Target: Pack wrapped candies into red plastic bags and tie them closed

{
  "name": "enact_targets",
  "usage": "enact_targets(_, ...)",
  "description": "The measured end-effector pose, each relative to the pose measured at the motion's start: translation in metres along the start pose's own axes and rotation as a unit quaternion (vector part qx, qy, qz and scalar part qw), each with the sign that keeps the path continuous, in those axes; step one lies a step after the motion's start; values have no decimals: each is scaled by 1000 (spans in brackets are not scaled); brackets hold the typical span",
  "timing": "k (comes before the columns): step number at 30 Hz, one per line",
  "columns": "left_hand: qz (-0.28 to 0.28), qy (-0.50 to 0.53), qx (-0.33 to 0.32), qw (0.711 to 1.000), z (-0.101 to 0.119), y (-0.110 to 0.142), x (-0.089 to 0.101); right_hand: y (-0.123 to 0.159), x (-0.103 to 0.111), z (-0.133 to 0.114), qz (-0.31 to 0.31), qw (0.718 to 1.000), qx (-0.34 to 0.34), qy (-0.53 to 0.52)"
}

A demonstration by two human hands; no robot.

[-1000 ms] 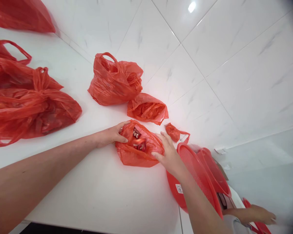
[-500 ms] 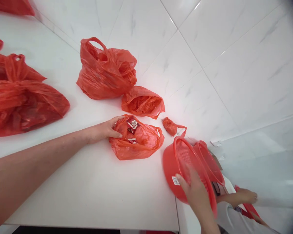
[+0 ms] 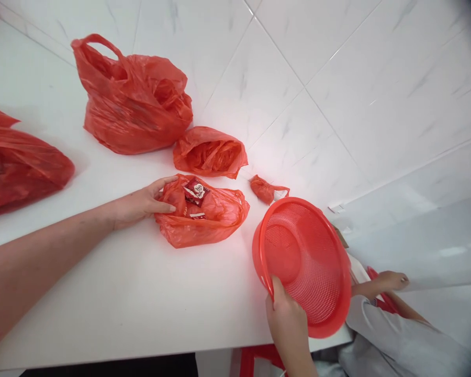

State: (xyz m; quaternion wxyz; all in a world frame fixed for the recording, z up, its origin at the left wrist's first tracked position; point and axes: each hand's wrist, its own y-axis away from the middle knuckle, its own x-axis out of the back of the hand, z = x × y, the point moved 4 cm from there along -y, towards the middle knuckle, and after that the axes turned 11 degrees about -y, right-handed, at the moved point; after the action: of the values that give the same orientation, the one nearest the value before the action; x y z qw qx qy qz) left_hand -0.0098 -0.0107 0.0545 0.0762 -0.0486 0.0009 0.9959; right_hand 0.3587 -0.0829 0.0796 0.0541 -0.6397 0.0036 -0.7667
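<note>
Left of the basket (image 3: 322, 283), I hold the nearest bag (image 3: 204, 228), left hand (image 3: 151, 201) loosely curled; right hand (image 3: 286, 314) clamps the basket's rim, fingers mostly hidden.

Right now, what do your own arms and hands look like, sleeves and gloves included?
The left hand and right hand are ungloved, each with five slim fingers where visible. No ring, watch or bracelet shows. No sleeve shows on either forearm as far as the view reaches.
</note>
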Motion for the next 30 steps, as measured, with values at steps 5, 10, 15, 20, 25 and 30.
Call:
enact_targets(5,-23,23,0,999,0,-1,2,-10,6,1,-36,999,-26,-1)
enact_targets(10,-24,28,9,999,0,0,2,-4,9,-12,-61,998,3,-31)
enact_targets(15,-28,21,-2,999,-3,-2,2,-10,16,1,-79,991,-17,-103)
enact_targets(20,-21,27,2,999,-5,-2,4,-31,29,21,-73,977,-41,-197)
enact_targets(25,-35,28,-7,999,1,-1,2,-42,40,45,-119,920,-76,-366)
enact_targets(30,-31,34,-6,999,-5,-3,3,-58,46,62,-93,916,-72,-385)
